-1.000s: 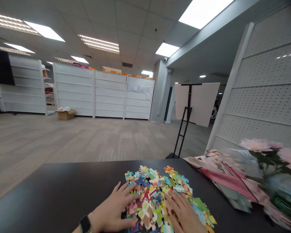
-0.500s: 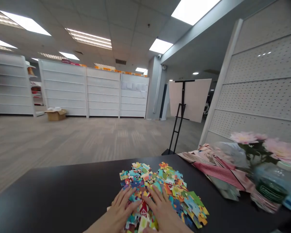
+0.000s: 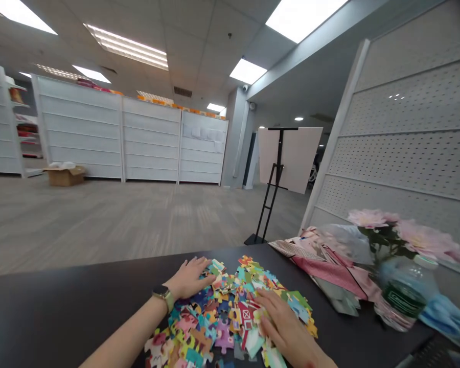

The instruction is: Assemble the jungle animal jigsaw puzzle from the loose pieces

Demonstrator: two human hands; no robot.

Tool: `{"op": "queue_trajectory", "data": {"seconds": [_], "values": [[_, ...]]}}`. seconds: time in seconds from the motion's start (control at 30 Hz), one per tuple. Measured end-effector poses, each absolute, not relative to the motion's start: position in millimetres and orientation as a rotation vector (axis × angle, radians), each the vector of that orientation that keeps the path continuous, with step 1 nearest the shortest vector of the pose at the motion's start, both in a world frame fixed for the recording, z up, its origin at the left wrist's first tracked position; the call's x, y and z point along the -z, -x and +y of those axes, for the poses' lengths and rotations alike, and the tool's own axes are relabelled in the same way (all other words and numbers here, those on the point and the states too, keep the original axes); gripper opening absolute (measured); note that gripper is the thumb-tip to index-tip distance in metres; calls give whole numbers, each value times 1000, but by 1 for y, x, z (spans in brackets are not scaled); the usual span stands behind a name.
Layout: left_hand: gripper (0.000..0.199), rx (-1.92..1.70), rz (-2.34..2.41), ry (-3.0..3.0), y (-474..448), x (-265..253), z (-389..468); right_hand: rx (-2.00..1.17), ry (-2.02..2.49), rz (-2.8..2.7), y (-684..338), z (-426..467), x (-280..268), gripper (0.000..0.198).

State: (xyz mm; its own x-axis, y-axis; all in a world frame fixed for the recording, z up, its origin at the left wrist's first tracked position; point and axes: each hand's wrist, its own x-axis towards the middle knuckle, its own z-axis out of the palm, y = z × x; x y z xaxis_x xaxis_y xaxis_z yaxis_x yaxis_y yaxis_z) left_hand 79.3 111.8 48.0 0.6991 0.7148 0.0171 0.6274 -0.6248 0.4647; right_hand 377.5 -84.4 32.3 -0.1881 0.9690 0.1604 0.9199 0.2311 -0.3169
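Note:
A heap of colourful jigsaw puzzle pieces (image 3: 223, 332) is spread over the dark table (image 3: 80, 301) in front of me. My left hand (image 3: 191, 278) lies palm down at the heap's far left edge, its fingers stretched out over the pieces there. A watch with a light green strap (image 3: 163, 295) is on that wrist. On the heap's right side, my right hand (image 3: 283, 322) rests over pieces with its fingers extended and the thumb apart. Between the hands lies a piece with a red barn picture (image 3: 246, 314). The pieces beneath both palms are hidden.
Right of the heap lie a pink patterned cloth or bag (image 3: 329, 268), a plastic bottle with a green label (image 3: 404, 296) and pink flowers (image 3: 417, 235). A black easel (image 3: 270, 199) stands beyond the table. White shelving (image 3: 149, 138) and a cardboard box (image 3: 65, 175) are farther back.
My left hand has moved away to the far left edge of the heap, and my right hand has shifted right. More pieces show near me, spread toward the left. The view has turned slightly right.

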Motion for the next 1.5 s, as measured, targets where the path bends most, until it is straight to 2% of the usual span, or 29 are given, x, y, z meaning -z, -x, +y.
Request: {"op": "queue_trajectory", "data": {"seconds": [0.13, 0.23, 0.33, 0.5, 0.67, 0.77, 0.83, 1.0, 1.07, 1.2, 1.37, 1.5], "values": [[57, -297, 883, -2500, -54, -50, 98, -167, 1829, -2019, -393, -68, -41, 50], [52, -310, 821, -2500, -29, -56, 75, -153, 1893, -1911, -398, -31, -52, 55], [52, -287, 807, -2496, -7, -60, 51, -191, 1977, -1914, -390, 19, -59, 48], [72, -227, 813, -2511, 19, -51, 23, -268, 2069, -1980, -344, 66, -56, 39], [87, -388, 826, -2576, 27, -32, 13, -324, 1922, -2163, -298, 45, -58, 59], [103, -329, 897, -2534, 25, -28, 8, -407, 1819, -2269, -294, 16, -70, 67], [104, -257, 938, -2499, 23, -27, 6, -442, 1787, -2302, -296, -11, -78, 71], [84, -236, 966, -2533, 17, -20, 7, -531, 1738, -2307, -280, -91, -76, 96], [78, -303, 964, -2538, 16, -18, 7, -609, 1737, -2352, -272, -115, -66, 99], [65, -455, 914, -2534, 20, -20, 5, -423, 1918, -2280, -284, -132, -49, 82], [40, -538, 895, -2553, 33, -30, 8, -84, 2044, -2124, -326, -117, -38, 77], [17, -648, 917, -2535, 38, -31, 10, -5, 2010, -2097, -324, -114, -43, 56]]}}
